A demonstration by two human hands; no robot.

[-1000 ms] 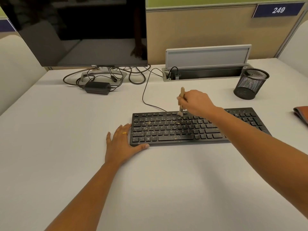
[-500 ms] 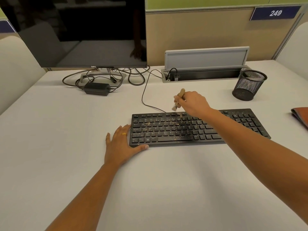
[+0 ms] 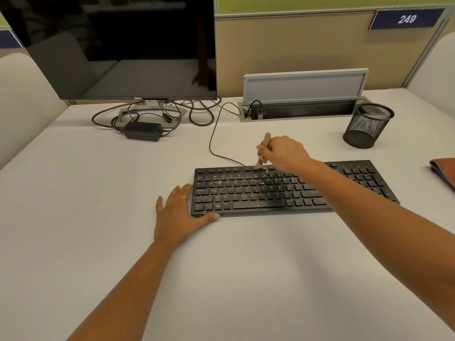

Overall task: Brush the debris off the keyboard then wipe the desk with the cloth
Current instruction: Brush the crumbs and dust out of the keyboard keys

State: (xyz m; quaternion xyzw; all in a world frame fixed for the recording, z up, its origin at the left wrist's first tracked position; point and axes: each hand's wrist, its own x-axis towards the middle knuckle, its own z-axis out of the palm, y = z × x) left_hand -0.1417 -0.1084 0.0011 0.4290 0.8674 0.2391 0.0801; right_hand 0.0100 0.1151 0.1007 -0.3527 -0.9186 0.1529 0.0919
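The right hand [image 3: 285, 151] grips a small wooden-handled brush [image 3: 263, 150], handle tilted up and away, bristles pointing down onto the far edge of the black keyboard [image 3: 246, 193]. The left hand [image 3: 181, 212] lies flat on the white desk [image 3: 98, 217], fingers straight, thumb against the keyboard's near left corner. The keyboard's long axis runs left to right across the desk, yellowish debris [image 3: 248, 179] scattered over its middle keys. A mesh pen cup [image 3: 368, 125] stands beyond its right end, and a folded brown cloth [image 3: 444, 169] lies at the right edge.
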